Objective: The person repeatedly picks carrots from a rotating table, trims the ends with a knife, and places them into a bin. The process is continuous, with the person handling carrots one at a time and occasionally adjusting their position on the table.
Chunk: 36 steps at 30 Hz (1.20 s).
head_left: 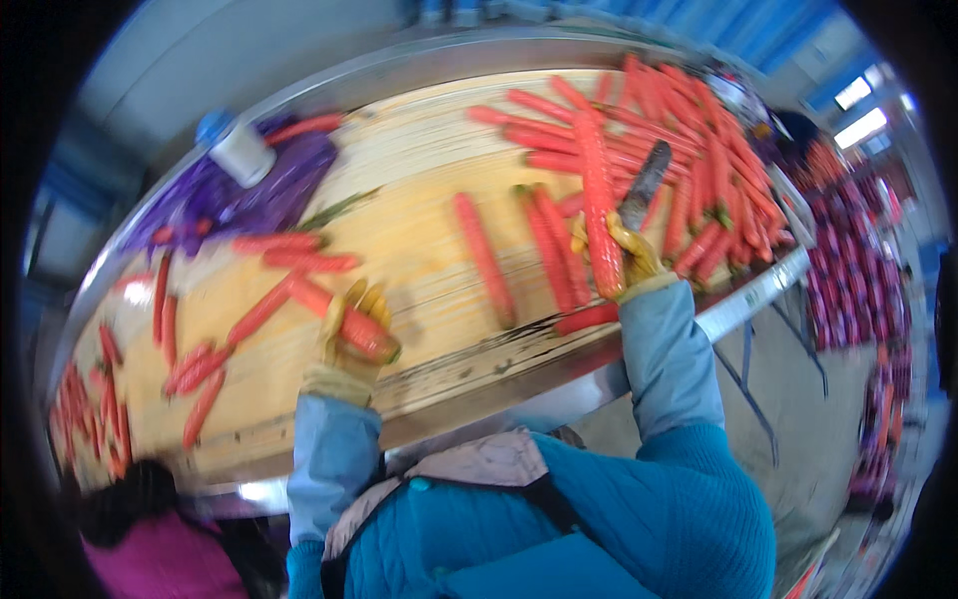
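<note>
Yellow gloves cover both of my hands. My left hand [351, 317] is closed round a carrot [371, 337] held low over the wooden tabletop. In my right hand [637, 258] are a long wet carrot [599, 205], pointing away from me, and a knife [647, 185] with a dark-stained blade that sticks out beside it. The knife's handle is hidden in the glove. Several carrots lie between my hands, among them a single carrot [484, 260]. Beyond my right hand is a big heap of carrots [723, 150].
The wooden table [409, 215] has a metal rim. At its far left a white bottle [242, 153] with a blue cap stands on a purple plastic bag [289, 185]. Loose carrots [205, 404] lie on the left. A person in purple [165, 549] is at lower left; filled bags [858, 260] are stacked at right.
</note>
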Motion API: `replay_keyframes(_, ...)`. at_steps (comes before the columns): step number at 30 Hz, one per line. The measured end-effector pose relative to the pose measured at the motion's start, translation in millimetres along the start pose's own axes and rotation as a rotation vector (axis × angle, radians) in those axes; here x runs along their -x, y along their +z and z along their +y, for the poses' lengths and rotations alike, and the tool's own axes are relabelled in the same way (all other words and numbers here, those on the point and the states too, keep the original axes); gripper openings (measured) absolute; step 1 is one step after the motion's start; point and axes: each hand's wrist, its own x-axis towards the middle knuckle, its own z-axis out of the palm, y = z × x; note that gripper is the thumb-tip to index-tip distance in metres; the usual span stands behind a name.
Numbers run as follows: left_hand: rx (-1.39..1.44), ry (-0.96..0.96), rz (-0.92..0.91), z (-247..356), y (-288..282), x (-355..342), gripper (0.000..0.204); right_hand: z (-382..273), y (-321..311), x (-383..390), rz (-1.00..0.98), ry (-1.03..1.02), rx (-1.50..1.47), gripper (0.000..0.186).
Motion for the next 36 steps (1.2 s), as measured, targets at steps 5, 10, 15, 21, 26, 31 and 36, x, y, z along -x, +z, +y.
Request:
replay_keyframes(5, -0.044, 0.183, 0.011, 27, -6, 84, 0.070, 47, 79, 12, -0.265, 0.251, 0.297, 0.060)
replay_keyframes(10, -0.063, 0.375, 0.209, 45, -19, 218, 0.075, 83, 146, 39, -0.488, 0.334, 0.441, 0.064)
replay_keyframes(15, -0.084, 0.700, 0.425, 41, -70, 341, 0.077, 122, 173, 35, -0.509, 0.535, 0.469, 0.063)
replay_keyframes(21, 0.143, 0.476, 1.167, -17, -210, 434, 0.074, 159, 183, 12, -0.518, 0.721, 0.541, 0.077)
replay_keyframes(26, 0.520, 0.297, 1.184, -97, -322, 444, 0.049, 168, 168, -4, -0.446, 0.737, 0.620, 0.073)
replay_keyframes(31, 0.514, 0.240, 1.401, -139, -389, 443, 0.039, 160, 90, -40, -0.155, 0.520, 0.687, 0.062)
replay_keyframes(36, 0.349, 0.338, 1.641, -122, -432, 475, 0.030, 114, 41, -93, 0.098, 0.098, 0.540, 0.058)
